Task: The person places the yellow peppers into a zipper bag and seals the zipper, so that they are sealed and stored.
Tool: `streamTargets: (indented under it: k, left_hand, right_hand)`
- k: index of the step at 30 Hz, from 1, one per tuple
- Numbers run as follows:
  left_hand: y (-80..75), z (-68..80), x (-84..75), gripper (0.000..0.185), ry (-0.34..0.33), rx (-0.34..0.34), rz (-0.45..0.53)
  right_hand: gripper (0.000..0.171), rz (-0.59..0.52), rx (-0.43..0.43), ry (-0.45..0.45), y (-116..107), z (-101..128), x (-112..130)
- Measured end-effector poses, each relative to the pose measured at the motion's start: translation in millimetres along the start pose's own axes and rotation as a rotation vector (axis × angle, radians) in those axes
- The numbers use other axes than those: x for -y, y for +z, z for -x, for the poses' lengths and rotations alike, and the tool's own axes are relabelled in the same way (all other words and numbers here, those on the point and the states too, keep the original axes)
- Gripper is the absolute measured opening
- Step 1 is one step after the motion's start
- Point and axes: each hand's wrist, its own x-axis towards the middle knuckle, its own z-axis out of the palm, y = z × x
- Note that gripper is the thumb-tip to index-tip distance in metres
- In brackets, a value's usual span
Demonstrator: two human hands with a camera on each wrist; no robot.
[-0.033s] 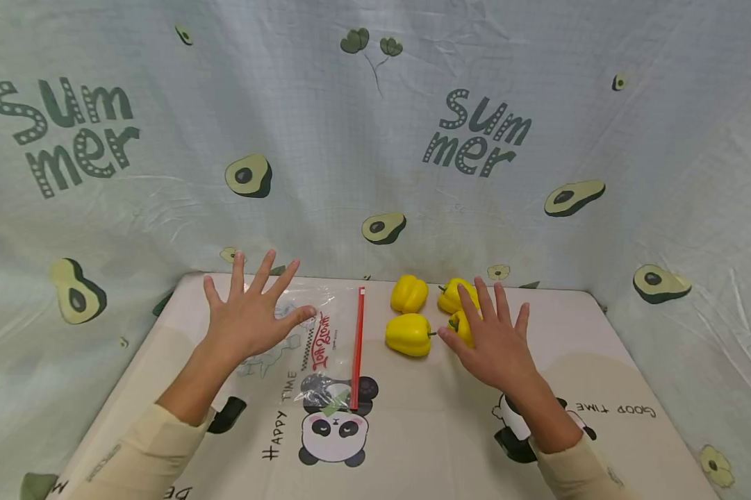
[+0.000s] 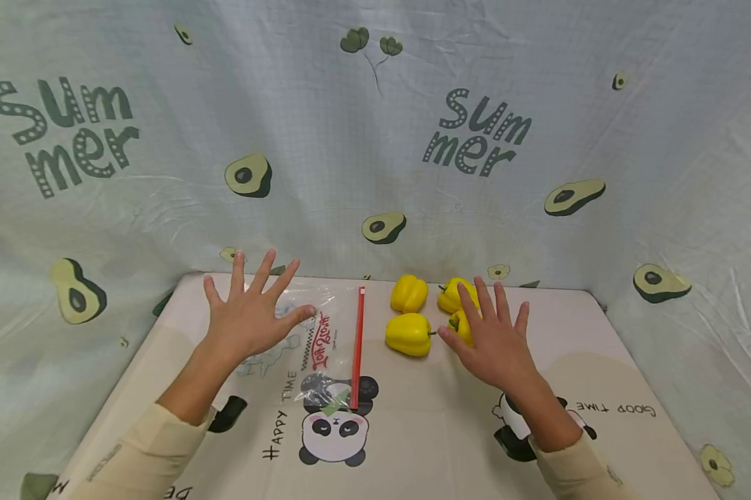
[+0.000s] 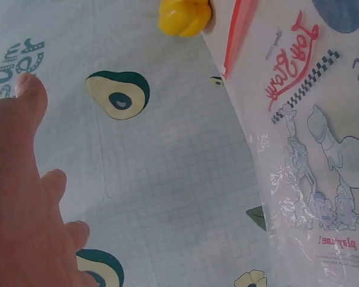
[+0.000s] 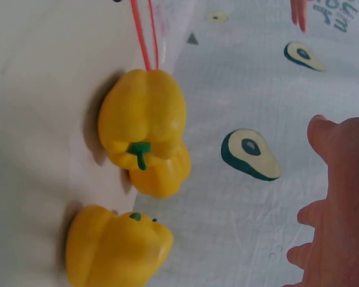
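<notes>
My left hand is spread wide above a clear plastic zip bag with a red slider strip along its right edge. Red lettering and cartoon figures are printed on the bag, which lies flat. To the right, my right hand hovers with fingers spread, holding nothing. Several yellow bell peppers with green stems sit together between the hands. One pepper is at the front left, another behind it, a third at the back right. A further pepper is partly hidden behind the right hand.
The table wears a pale cloth printed with pandas and words. Behind it hangs a light curtain with avocado prints, close to the table's far edge and down both sides.
</notes>
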Motion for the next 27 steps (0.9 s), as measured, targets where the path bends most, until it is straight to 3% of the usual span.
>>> streamTargets:
  k: [21,27]
  left_hand:
    - [2.2,8.9,-24.7,0.092,0.015,0.048,0.018]
    - [-3.6,8.3,-25.1,0.093,0.009,0.050,0.017]
  right_hand:
    - [0.090,-0.013,0.024,-0.029,-10,2,21]
    - [0.090,0.006,0.039,-0.038,-14,-3,28]
